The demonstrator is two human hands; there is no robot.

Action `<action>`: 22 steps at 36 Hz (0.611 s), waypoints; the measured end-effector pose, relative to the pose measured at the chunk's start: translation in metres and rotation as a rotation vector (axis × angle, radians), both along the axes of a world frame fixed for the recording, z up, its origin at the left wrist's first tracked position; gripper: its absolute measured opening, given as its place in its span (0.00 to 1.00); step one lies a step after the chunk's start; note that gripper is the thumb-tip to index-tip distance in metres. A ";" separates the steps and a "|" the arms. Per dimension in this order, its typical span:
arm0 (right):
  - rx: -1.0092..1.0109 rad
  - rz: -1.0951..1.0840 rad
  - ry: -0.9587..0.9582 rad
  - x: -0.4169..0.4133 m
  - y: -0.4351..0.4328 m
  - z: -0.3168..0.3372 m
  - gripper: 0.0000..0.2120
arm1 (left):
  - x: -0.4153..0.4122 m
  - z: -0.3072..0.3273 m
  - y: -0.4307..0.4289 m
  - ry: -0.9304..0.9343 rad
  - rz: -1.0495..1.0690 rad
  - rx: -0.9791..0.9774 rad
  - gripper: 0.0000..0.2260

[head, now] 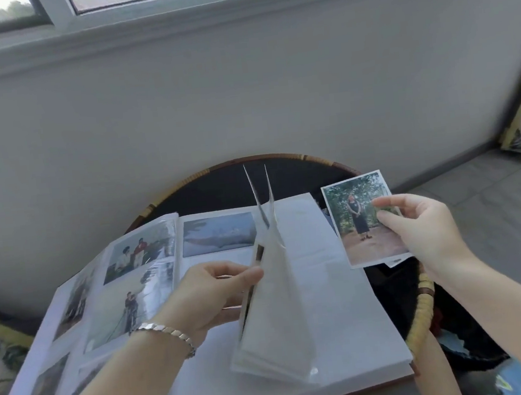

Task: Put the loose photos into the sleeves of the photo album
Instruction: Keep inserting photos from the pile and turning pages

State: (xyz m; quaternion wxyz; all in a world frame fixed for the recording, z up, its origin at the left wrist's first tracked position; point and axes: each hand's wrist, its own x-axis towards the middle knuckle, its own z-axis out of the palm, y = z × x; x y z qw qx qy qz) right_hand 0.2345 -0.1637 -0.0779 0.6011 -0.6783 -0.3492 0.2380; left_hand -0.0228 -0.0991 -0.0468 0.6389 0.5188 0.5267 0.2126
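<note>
right hand [423, 231] fingers pinch loose photo [366, 218] (long axis upright) | left hand [208, 294] fingers grip raised album pages [272, 292] | open sleeves lie left of photo

Your left hand [211, 295] has a metal bracelet [167, 331] at the wrist: silver-coloured, built of short, blocky, faceted links that catch the light, with a small darker end piece hanging at the underside of the wrist. It sits close just behind the hand. Your right hand [417, 229] and both forearms show bare down to the lower edge of the view; your fingernails look short, though blur hides finer detail
</note>
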 end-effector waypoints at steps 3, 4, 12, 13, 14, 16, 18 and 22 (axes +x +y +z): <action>0.020 -0.008 -0.014 -0.004 0.002 0.005 0.12 | -0.001 -0.002 -0.003 -0.061 -0.009 -0.009 0.08; 0.024 -0.012 -0.018 -0.005 0.002 0.006 0.12 | -0.001 -0.003 -0.004 -0.076 -0.021 -0.009 0.10; 0.043 -0.042 0.011 -0.005 0.004 0.009 0.11 | 0.022 0.000 -0.010 -0.107 -0.053 0.054 0.07; 0.041 -0.047 0.001 -0.005 0.004 0.008 0.12 | 0.027 0.001 -0.010 -0.107 -0.057 0.059 0.07; 0.039 -0.053 -0.008 -0.004 0.004 0.007 0.12 | 0.031 0.002 -0.010 -0.097 -0.062 0.064 0.07; 0.048 -0.067 -0.016 -0.003 0.004 0.006 0.12 | 0.037 0.004 -0.009 -0.067 -0.068 0.094 0.03; 0.062 -0.088 -0.047 0.000 0.003 0.007 0.10 | 0.037 0.004 -0.006 0.006 -0.075 0.188 0.03; 0.051 -0.098 -0.251 0.003 -0.002 0.006 0.10 | 0.019 -0.001 0.003 0.179 -0.097 0.393 0.04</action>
